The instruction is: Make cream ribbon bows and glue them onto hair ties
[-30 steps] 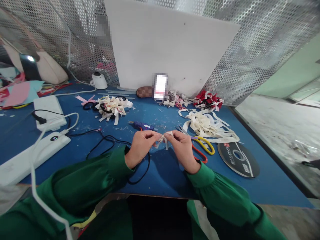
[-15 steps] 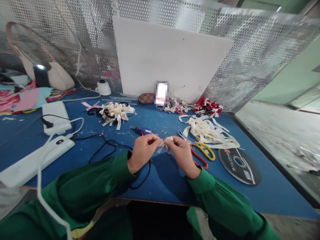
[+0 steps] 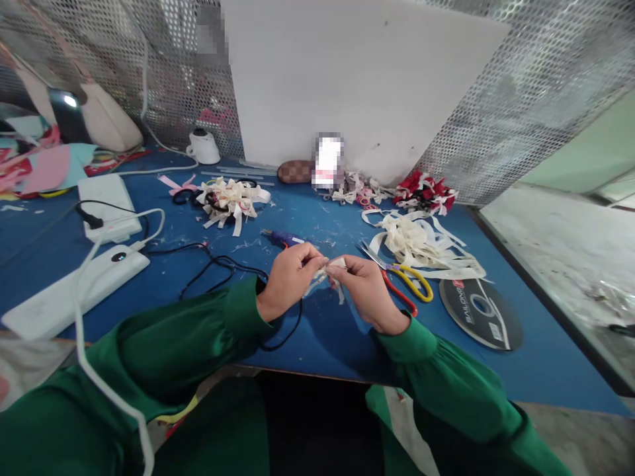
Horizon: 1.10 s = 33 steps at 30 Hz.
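My left hand and my right hand meet over the front middle of the blue table, fingertips nearly touching. Both pinch a small piece of cream ribbon, its loose ends hanging below the fingers. Fingers cover most of it, so its exact shape cannot be made out. Just beyond my left hand lies a blue glue gun. Scissors with one yellow and one red handle loop rest right beside my right hand, blades slightly apart. Farther right is a loose heap of cream ribbon.
A black ribbon reel lies at right. White power banks or strips and a black cord occupy the left. Finished-looking cream bows, red bows, a phone and a white mug-like object stand behind.
The view has tilted down, so the table items appear higher. Both hands still pinch the ribbon; its ends now hang more visibly and my right hand has turned slightly.
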### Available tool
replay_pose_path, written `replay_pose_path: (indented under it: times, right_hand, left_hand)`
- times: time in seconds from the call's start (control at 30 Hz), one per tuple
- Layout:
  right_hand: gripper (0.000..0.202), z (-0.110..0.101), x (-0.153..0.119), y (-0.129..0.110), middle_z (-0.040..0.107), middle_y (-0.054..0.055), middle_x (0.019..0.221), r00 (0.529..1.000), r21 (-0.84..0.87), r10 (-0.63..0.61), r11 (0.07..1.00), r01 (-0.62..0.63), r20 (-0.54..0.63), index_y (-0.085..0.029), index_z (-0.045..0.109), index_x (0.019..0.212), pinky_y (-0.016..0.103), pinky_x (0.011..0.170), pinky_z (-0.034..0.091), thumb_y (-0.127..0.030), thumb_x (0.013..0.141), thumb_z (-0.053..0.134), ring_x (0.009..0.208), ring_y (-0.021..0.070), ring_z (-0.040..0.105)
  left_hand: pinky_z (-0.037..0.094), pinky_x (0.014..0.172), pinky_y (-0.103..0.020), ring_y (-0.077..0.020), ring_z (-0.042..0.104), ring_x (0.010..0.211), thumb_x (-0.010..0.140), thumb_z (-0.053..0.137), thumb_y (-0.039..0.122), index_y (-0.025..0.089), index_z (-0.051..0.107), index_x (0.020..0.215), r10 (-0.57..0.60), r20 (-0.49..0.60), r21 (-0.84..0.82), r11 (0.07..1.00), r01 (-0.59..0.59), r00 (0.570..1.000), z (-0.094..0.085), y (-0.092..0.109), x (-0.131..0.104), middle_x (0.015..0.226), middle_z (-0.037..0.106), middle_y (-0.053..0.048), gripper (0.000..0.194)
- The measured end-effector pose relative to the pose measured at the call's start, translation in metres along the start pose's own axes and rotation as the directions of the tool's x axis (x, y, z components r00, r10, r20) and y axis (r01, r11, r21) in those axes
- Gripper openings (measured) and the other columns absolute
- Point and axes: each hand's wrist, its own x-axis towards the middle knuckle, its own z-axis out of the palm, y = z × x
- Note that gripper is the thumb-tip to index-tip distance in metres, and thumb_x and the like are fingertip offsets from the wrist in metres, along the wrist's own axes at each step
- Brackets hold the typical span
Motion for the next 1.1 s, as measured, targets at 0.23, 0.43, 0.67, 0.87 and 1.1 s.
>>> replay_pose_path:
  times: [0.23, 0.43, 0.67, 0.87, 1.1]
  right_hand:
    - [0.019, 0.0033, 0.0001, 0.0018, 0.061, -0.002, 0.058, 0.999, 0.108, -0.048, 0.993, 0.049, -0.017, -0.019, 0.07, 0.068, 0.024, 0.053, 0.038, -0.035, 0.077, 0.077, 0.054, 0.0108, 0.05]
    - [0.029, 0.0038, 0.0008, 0.0043, 0.06, -0.002, 0.056, 0.999, 0.084, 0.054, 0.995, -0.054, 0.009, -0.017, 0.069, 0.064, 0.024, 0.047, 0.034, -0.041, 0.074, 0.081, 0.049, 0.0092, 0.046]
    - [0.019, 0.0022, 0.0019, 0.0033, 0.061, -0.003, 0.06, 0.995, 0.162, -0.038, 0.985, 0.052, -0.087, -0.019, 0.072, 0.072, 0.024, 0.055, 0.04, -0.036, 0.076, 0.079, 0.056, 0.0104, 0.051]
    - [0.009, -0.0005, 0.0042, -0.0009, 0.064, -0.003, 0.063, 0.991, 0.164, -0.101, 0.98, 0.115, -0.087, -0.021, 0.074, 0.078, 0.026, 0.061, 0.043, -0.029, 0.08, 0.074, 0.06, 0.012, 0.055]
    - [0.012, -0.0047, 0.0048, -0.0026, 0.062, -0.003, 0.063, 0.994, 0.086, -0.093, 0.991, 0.098, -0.062, -0.02, 0.071, 0.081, 0.028, 0.061, 0.039, -0.031, 0.081, 0.073, 0.061, 0.012, 0.052]
  left_hand:
    - [0.035, 0.055, -0.025, -0.0107, 0.045, 0.057, 0.085, 0.064, 0.036, 0.017, 0.062, 0.069, -0.159, 0.05, -0.175, 0.971, 0.165, 0.986, 0.0019, 0.0011, 0.0001, 0.06, 0.056, 0.003, 0.025]
    - [0.041, 0.06, -0.024, -0.0114, 0.055, 0.063, 0.087, 0.064, 0.029, 0.018, 0.069, 0.078, -0.017, -0.007, -0.111, 0.994, 0.016, 1.0, 0.0018, 0.0005, -0.0038, 0.07, 0.067, 0.001, 0.015]
    - [0.042, 0.059, -0.023, -0.0115, 0.054, 0.062, 0.086, 0.068, 0.039, 0.016, 0.069, 0.088, -0.132, 0.035, -0.239, 0.961, 0.137, 0.991, 0.0027, 0.0032, -0.0033, 0.072, 0.067, 0.0, 0.024]
    - [0.033, 0.053, -0.023, -0.0087, 0.042, 0.053, 0.087, 0.066, 0.041, 0.016, 0.058, 0.061, -0.122, 0.193, -0.281, 0.944, 0.174, 0.974, 0.0004, 0.0035, -0.0027, 0.055, 0.049, 0.004, 0.037]
    - [0.032, 0.053, -0.024, -0.0097, 0.041, 0.055, 0.086, 0.066, 0.039, 0.016, 0.057, 0.061, -0.089, 0.19, -0.212, 0.969, 0.13, 0.978, -0.0034, 0.0024, -0.0015, 0.056, 0.05, 0.003, 0.036]
